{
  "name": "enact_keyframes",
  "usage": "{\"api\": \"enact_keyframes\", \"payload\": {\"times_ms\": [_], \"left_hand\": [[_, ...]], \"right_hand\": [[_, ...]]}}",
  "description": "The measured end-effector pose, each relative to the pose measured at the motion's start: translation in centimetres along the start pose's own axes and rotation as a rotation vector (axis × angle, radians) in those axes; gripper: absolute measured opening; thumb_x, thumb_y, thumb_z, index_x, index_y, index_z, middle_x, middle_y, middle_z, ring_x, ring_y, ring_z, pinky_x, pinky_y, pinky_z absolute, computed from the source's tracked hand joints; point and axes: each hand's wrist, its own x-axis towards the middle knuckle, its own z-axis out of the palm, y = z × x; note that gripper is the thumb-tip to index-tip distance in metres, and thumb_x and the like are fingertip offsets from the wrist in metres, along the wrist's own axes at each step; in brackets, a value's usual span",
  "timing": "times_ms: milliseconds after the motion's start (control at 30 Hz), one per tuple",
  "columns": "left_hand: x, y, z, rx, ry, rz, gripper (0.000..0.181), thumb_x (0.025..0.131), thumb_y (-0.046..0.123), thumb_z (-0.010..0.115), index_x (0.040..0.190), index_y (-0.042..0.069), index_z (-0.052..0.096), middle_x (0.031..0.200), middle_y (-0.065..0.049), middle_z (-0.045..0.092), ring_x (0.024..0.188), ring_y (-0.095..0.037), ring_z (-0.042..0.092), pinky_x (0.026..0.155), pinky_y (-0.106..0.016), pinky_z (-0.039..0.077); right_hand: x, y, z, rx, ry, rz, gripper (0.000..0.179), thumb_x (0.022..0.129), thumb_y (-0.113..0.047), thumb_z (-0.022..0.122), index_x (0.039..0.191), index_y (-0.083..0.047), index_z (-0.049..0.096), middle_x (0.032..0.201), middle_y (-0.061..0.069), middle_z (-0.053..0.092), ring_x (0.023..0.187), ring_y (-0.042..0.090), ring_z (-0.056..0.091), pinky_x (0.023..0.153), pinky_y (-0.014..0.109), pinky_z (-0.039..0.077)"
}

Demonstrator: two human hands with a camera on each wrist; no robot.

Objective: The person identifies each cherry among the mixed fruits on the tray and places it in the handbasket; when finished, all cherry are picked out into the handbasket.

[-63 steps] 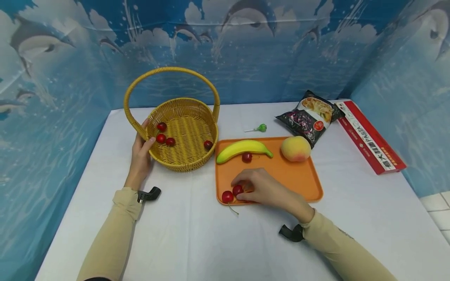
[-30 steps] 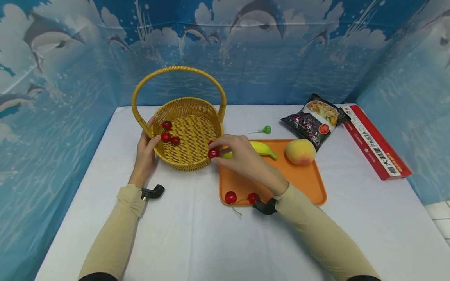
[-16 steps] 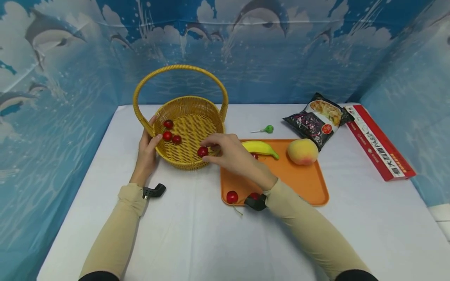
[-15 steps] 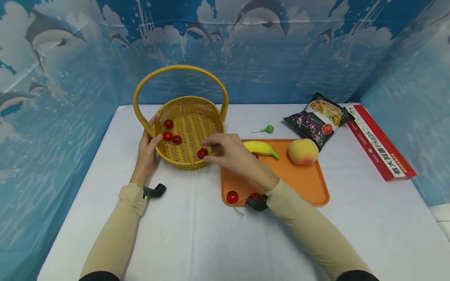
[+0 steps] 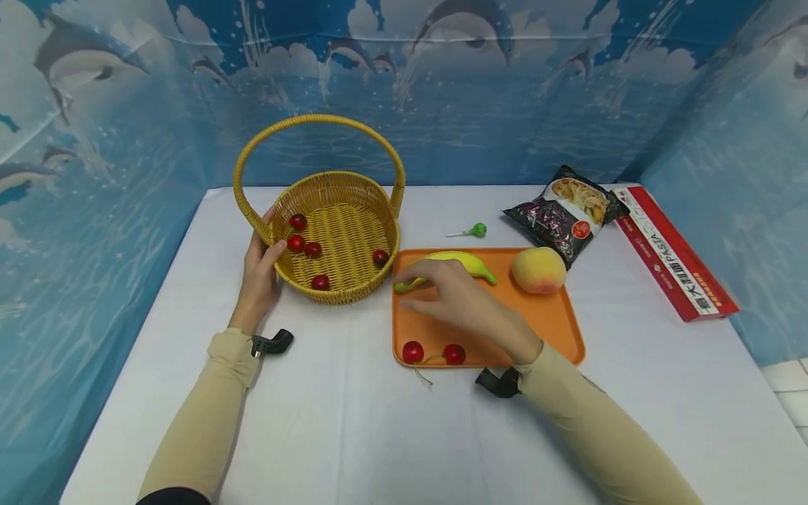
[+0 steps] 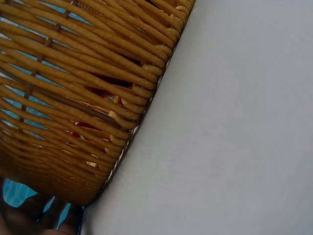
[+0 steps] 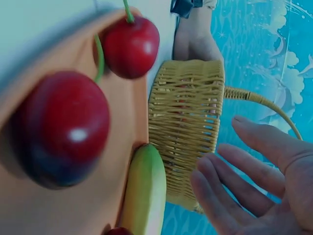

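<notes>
My left hand (image 5: 257,277) grips the left side of the yellow wicker basket (image 5: 337,296), thumb over the rim. Several cherries (image 5: 320,282) lie inside on the woven bottom. Over the orange tray (image 5: 543,337) hovers my right hand (image 5: 467,298), holding nothing; the right wrist view shows its fingers loosely extended. Two cherries with green stems, one cherry (image 5: 413,352) at the corner and another cherry (image 5: 454,354) beside it, lie along the tray's near edge. Behind the hand is a banana (image 5: 463,261), partly covered. In the right wrist view, part of another cherry (image 7: 117,231) shows beside the banana.
A peach (image 5: 539,271) sits at the tray's far right. Behind the tray lie a green lollipop (image 5: 477,230) and a black food packet (image 5: 562,214). A red pasta box (image 5: 675,252) is at the right table edge. A dolphin-print curtain (image 5: 315,77) hangs behind the white-covered table.
My right hand carried a cherry from the tray into the basket and let it go. It has since moved back right over the tray. The left hand keeps its grip on the basket.
</notes>
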Motion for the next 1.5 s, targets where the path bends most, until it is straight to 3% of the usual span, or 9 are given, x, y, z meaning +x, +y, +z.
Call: {"api": "enact_keyframes", "payload": {"times_ms": [267, 600, 800, 1100, 1500], "left_hand": [[0.0, -0.2, -0.1, -0.035, 0.001, 0.012, 0.064, 0.105, 0.008, 0.050, 0.166, 0.026, 0.037, 0.172, -0.001, 0.032, 0.159, -0.022, 0.028, 0.121, -0.021, 0.034], [0.0, 0.2, 0.1, -0.017, -0.004, 0.014, 0.064, 0.106, 0.012, 0.051, 0.166, 0.026, 0.036, 0.172, 0.000, 0.032, 0.160, -0.021, 0.027, 0.129, -0.032, 0.027], [0.0, 0.3, 0.1, -0.023, 0.002, 0.006, 0.064, 0.106, 0.011, 0.051, 0.165, 0.027, 0.037, 0.172, 0.001, 0.032, 0.160, -0.020, 0.027, 0.129, -0.035, 0.026], [0.0, 0.3, 0.1, 0.005, -0.006, 0.002, 0.064, 0.106, 0.011, 0.051, 0.166, 0.028, 0.035, 0.173, 0.000, 0.030, 0.160, -0.023, 0.028, 0.129, -0.039, 0.027], [-0.1, 0.2, 0.0, 0.017, 0.000, -0.002, 0.064, 0.106, 0.011, 0.051, 0.166, 0.028, 0.036, 0.172, 0.001, 0.032, 0.159, -0.023, 0.029, 0.128, -0.035, 0.028]], "right_hand": [[-1.6, -0.3, 0.3, -0.038, -0.102, 0.047, 0.038, 0.094, -0.026, 0.082, 0.129, -0.012, 0.075, 0.124, 0.002, 0.075, 0.113, 0.020, 0.069, 0.097, 0.040, 0.059], [-3.1, 0.1, 1.0, -0.075, -0.166, 0.042, 0.041, 0.093, -0.029, 0.082, 0.130, -0.012, 0.074, 0.123, 0.001, 0.076, 0.111, 0.019, 0.069, 0.099, 0.042, 0.057], [-3.4, 0.2, 2.2, -0.059, -0.223, 0.005, 0.039, 0.093, -0.031, 0.083, 0.126, -0.012, 0.075, 0.120, 0.001, 0.075, 0.103, 0.020, 0.065, 0.093, 0.038, 0.056], [-3.6, 0.2, 3.2, -0.054, -0.232, -0.003, 0.032, 0.091, -0.024, 0.085, 0.120, -0.013, 0.078, 0.113, -0.002, 0.076, 0.097, 0.017, 0.064, 0.089, 0.032, 0.056], [-3.1, 0.5, 3.3, -0.033, -0.223, -0.027, 0.025, 0.091, -0.018, 0.084, 0.115, -0.013, 0.079, 0.107, -0.003, 0.075, 0.089, 0.018, 0.062, 0.080, 0.030, 0.055]]}}
